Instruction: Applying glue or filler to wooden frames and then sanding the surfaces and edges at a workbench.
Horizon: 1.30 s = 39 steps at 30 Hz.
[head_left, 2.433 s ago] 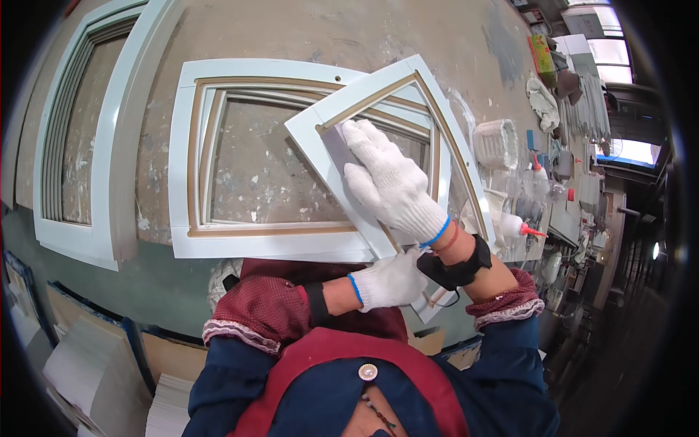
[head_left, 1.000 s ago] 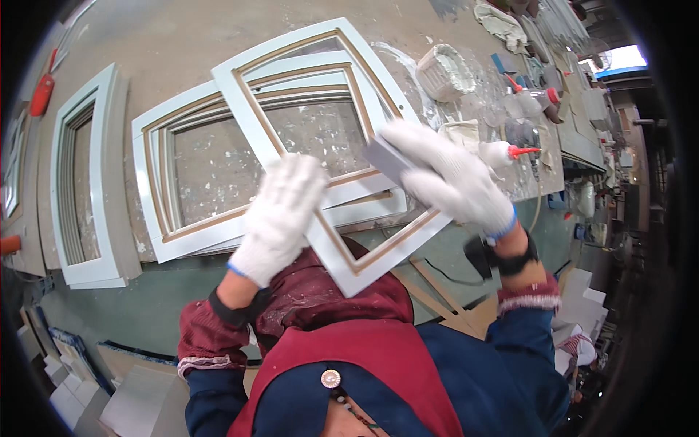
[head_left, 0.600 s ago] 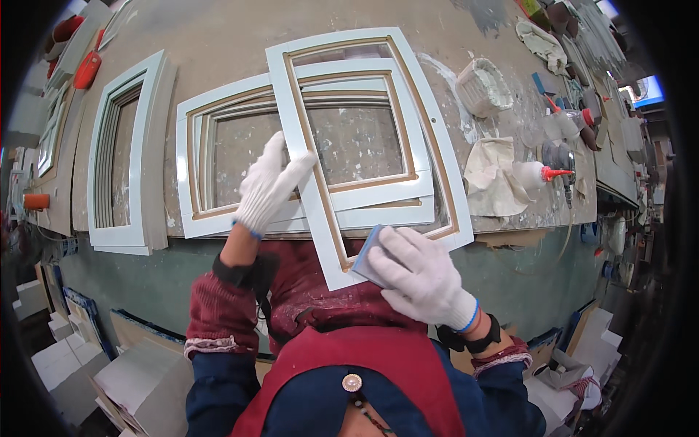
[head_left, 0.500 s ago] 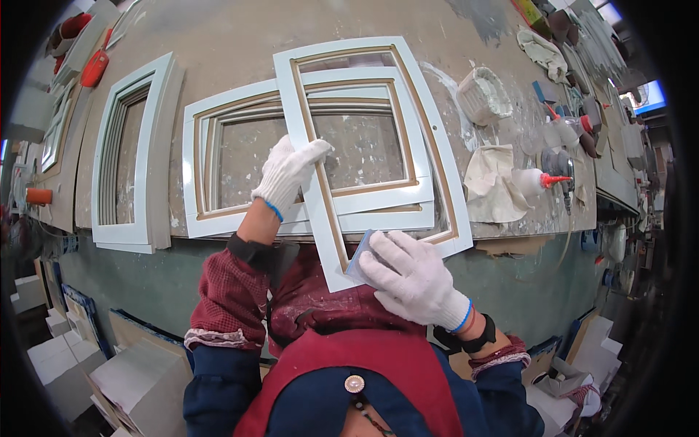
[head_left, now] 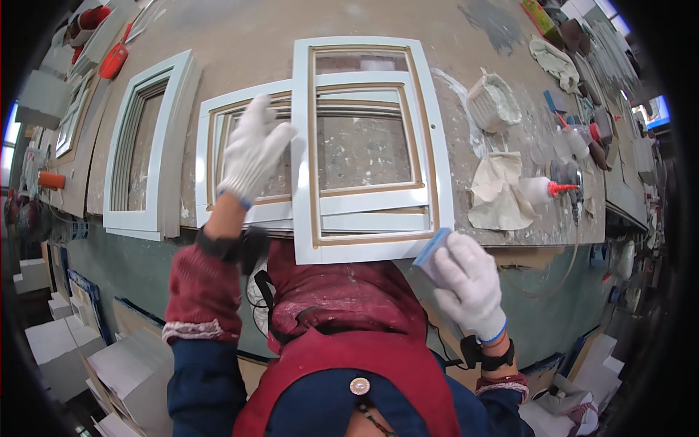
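A white rectangular frame [head_left: 304,156] with a brown inner groove lies upright in the view, on top of a stack of similar white frames [head_left: 251,213] turned sideways. Its near end reaches past the bench edge. My gloved left hand [head_left: 251,153] hovers over the stack, beside the top frame's left side, fingers spread and holding nothing. In my gloved right hand [head_left: 472,285] is a blue-grey sanding sponge [head_left: 431,256], held at the top frame's near right corner. Whether the sponge touches the frame there I cannot tell.
Another stack of white frames [head_left: 164,146] lies at the left of the bench [head_left: 240,44]. To the right are a crusted white tub [head_left: 495,102], a cream cloth [head_left: 499,193] and a red-tipped glue bottle [head_left: 536,189]. An orange-red tool [head_left: 113,62] lies far left.
The top frame has turned from tilted to nearly straight. My left hand has let go of its left side and lifted away. My right hand has moved right with the sanding sponge.
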Motion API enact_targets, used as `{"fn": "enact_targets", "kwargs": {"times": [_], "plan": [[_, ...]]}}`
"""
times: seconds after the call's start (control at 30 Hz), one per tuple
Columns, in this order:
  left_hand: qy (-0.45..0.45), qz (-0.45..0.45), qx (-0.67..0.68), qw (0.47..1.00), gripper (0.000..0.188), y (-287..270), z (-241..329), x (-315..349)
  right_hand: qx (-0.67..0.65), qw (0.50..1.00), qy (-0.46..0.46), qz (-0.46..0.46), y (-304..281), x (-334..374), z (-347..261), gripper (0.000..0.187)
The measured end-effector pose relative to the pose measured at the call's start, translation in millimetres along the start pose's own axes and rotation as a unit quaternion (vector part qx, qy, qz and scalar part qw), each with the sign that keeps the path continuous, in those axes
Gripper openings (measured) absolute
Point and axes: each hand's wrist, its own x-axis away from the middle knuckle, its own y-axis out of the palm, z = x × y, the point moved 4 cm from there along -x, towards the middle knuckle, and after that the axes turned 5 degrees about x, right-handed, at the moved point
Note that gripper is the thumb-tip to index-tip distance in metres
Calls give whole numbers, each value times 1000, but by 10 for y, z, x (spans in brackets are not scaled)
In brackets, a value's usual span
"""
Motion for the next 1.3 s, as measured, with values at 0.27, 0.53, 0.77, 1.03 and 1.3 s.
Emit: {"fn": "enact_targets", "kwargs": {"times": [0.27,0.53,0.77,1.03,1.3], "plan": [[-378,-322,145,856,43,-462,-97,1808,78,996,47,17,-328,22,411,63],[-388,-201,526,729,32,122,-180,2050,-26,980,-147,-133,57,-761,86,58],[-342,31,568,748,23,-452,-619,2048,-64,987,-82,-124,-197,-671,411,63],[-430,-113,532,721,41,-6,-288,2024,-81,979,-159,-99,202,-1113,205,60],[-321,-185,578,727,42,245,-306,1924,-10,966,-221,-130,460,-1437,-86,55]]}}
